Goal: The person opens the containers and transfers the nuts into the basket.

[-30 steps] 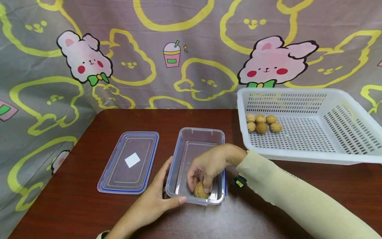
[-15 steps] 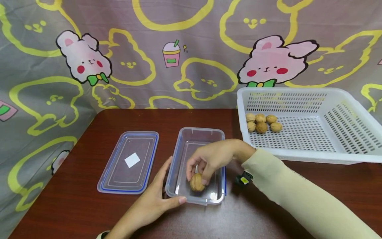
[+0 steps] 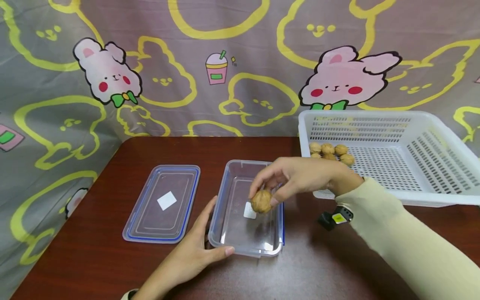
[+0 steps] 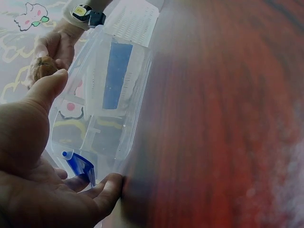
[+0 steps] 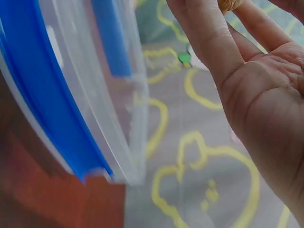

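Between the thumb and fingers of my right hand (image 3: 300, 177) is a walnut (image 3: 261, 201), held up over the clear plastic container (image 3: 240, 235). The left wrist view also shows this walnut (image 4: 43, 68), beyond my left thumb. My left hand (image 3: 191, 252) holds the container's near-left corner, its thumb along the near rim and its fingers at the left side by a blue latch (image 4: 80, 166). A small white square patch (image 3: 249, 211) shows inside the container. In the right wrist view the walnut (image 5: 230, 4) is mostly cut off by the frame.
A clear lid (image 3: 150, 225) with a blue seal and a white square lies left of the container. At the right stands a white perforated basket (image 3: 382, 168), with several walnuts (image 3: 346, 159) in its left part. A patterned curtain (image 3: 258, 54) hangs behind the table.
My right hand has lifted the walnut from the container's near end and moved up and right. The white patch has come into view. My left hand has stayed in place.
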The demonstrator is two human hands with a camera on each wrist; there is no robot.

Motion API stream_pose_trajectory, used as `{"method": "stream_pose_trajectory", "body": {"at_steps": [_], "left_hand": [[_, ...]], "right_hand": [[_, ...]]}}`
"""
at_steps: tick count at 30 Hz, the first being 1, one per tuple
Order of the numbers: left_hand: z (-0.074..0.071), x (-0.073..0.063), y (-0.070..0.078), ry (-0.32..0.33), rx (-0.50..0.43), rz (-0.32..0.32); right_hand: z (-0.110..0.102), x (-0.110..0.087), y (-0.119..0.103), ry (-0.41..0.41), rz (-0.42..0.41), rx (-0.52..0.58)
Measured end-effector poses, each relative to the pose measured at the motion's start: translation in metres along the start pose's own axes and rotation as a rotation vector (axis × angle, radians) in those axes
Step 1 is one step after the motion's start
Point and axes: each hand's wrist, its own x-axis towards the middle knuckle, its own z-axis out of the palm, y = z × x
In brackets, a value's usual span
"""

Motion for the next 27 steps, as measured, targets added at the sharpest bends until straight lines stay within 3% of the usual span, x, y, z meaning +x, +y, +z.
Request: {"method": "stream_pose_trajectory", "body": {"at_steps": [8, 12, 15, 19, 22, 27], "left_hand": [[0.001, 0.0, 0.002, 0.013, 0.005, -0.022], [0.002, -0.001, 0.002, 0.013, 0.005, -0.025], [0.001, -0.002, 0.003, 0.014, 0.01, -0.025], [0.001, -0.002, 0.004, 0.018, 0.023, -0.027], [0.001, -0.002, 0.005, 0.016, 0.021, -0.027], [0.001, -0.002, 0.005, 0.008, -0.004, -0.027]], "right_hand": [[-0.037, -0.057, 0.0, 0.141, -0.04, 0.06], [-0.061, -0.09, 0.01, 0.199, -0.092, 0.124], [-0.08, -0.117, 0.022, 0.293, -0.102, 0.143], [-0.1, -0.151, 0.041, 0.475, -0.024, 0.172], [-0.111, -0.171, 0.054, 0.599, 0.081, 0.199], [-0.127, -0.19, 0.069, 0.691, 0.177, 0.244]]}}
